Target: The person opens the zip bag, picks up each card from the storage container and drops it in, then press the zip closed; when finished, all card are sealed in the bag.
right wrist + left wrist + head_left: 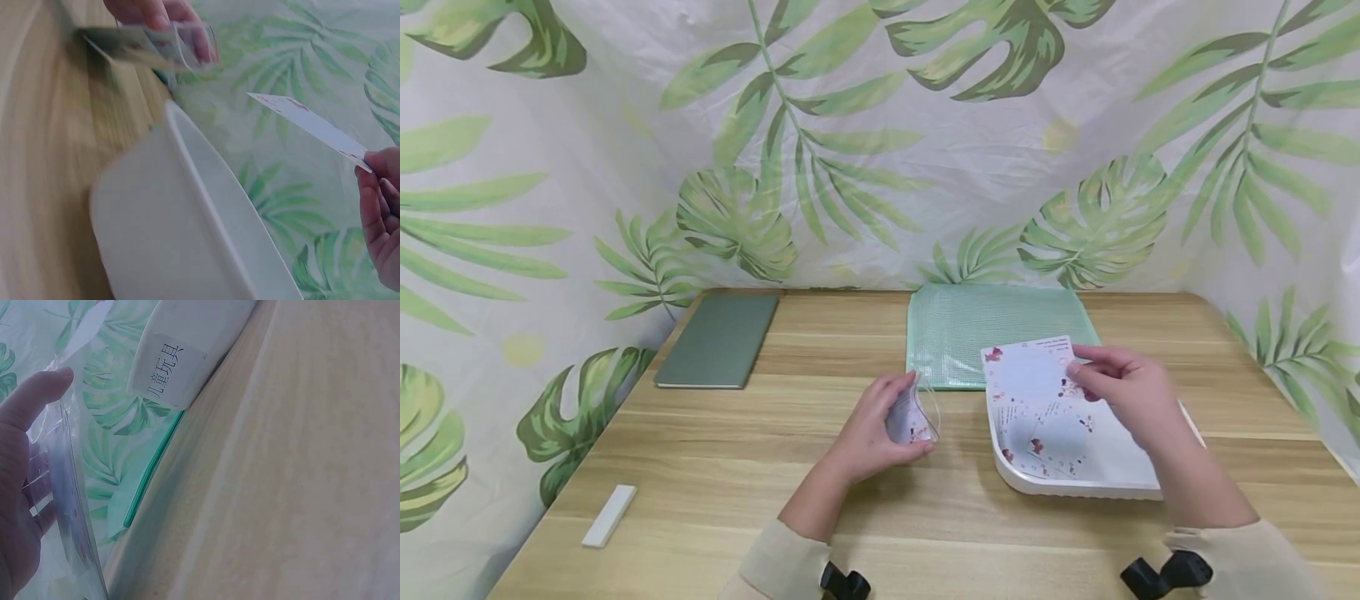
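My left hand (pixel 868 429) holds a small clear plastic bag (pixel 912 417) by its edges, between thumb and fingers. Its mouth bows open toward the right, and printed paper shows inside. In the left wrist view the clear bag (pixel 74 506) stands on edge along the palm. Between thumb and fingertips, my right hand (pixel 1138 400) pinches one corner of a white printed card (pixel 1028 375) with small red and dark figures. That card is above the left part of a white plastic bin (pixel 1078 487). Several similar cards (pixel 1056 442) lie inside the bin.
Behind the bin lies a green mesh pouch (pixel 955 333). A dark green notebook (pixel 718 342) rests at the back left of the wooden table (pixel 760 467). Near the left front edge is a small white bar (pixel 609 517). A leaf-patterned curtain (pixel 850 125) surrounds the table.
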The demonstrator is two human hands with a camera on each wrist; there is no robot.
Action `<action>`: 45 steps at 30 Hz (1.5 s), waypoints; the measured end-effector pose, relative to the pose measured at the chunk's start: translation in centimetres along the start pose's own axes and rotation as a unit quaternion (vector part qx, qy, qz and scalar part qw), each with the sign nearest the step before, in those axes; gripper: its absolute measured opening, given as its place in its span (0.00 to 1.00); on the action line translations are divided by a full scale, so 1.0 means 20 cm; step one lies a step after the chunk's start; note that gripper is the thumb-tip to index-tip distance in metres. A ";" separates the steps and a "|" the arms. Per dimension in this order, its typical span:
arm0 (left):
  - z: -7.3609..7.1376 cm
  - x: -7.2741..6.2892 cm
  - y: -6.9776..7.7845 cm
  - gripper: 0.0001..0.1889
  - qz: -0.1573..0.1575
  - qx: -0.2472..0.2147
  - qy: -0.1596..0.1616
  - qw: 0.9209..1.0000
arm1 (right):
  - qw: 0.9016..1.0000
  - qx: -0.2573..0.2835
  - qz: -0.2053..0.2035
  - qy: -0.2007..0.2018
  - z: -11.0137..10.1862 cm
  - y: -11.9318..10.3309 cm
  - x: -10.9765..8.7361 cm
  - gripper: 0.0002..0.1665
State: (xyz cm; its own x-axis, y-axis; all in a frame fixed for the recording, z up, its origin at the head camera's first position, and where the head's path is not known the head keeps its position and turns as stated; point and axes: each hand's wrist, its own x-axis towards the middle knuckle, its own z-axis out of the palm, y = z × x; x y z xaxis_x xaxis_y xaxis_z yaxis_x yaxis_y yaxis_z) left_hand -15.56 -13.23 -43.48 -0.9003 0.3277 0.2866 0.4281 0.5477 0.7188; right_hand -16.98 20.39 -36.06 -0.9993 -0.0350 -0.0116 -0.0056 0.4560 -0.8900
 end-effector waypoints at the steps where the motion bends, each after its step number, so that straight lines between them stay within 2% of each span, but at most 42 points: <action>1: 0.00 0.00 0.00 0.50 0.000 0.001 0.000 1.000 | 1.000 0.013 0.001 0.006 0.03 -0.01 -0.01 0.31; 5: 0.00 0.00 0.01 0.50 0.000 0.003 0.000 1.000 | 0.999 0.048 0.009 0.011 0.14 -0.04 -0.02 0.29; 11: 0.00 0.00 0.01 0.50 0.004 0.007 0.001 1.000 | 0.998 0.057 0.027 -0.003 0.27 -0.09 -0.03 0.27; 17: 0.00 0.01 0.02 0.50 0.007 0.013 -0.001 1.000 | 0.997 0.059 0.038 -0.022 0.32 -0.11 -0.04 0.24; 23: -0.01 0.00 0.01 0.51 0.015 0.017 -0.003 1.000 | 0.997 0.025 0.044 -0.050 0.33 -0.14 -0.03 0.25; 31: 0.00 0.00 0.00 0.50 0.023 0.020 -0.005 1.000 | 0.998 0.002 0.021 -0.053 0.40 -0.16 -0.01 0.21; 36: 0.01 0.00 0.00 0.49 0.024 0.014 -0.002 1.000 | 0.998 0.032 0.001 -0.051 0.46 -0.15 -0.01 0.19; 40: 0.01 0.00 0.00 0.49 0.020 0.008 -0.003 1.000 | 0.995 0.061 -0.022 -0.074 0.49 -0.13 -0.01 0.19; 45: 0.00 -0.01 0.01 0.49 0.016 0.001 -0.003 1.000 | 0.991 0.068 -0.038 -0.109 0.49 -0.11 -0.02 0.21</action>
State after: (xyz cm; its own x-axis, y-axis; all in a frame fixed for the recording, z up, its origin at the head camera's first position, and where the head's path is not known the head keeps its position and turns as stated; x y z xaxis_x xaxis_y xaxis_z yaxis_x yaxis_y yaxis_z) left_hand -15.36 -13.11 -43.41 -0.8858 0.3495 0.3052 0.4565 0.5385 0.7083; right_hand -16.28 10.66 -38.47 -0.9643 -0.2635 -0.0270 -0.0611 0.3203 -0.9453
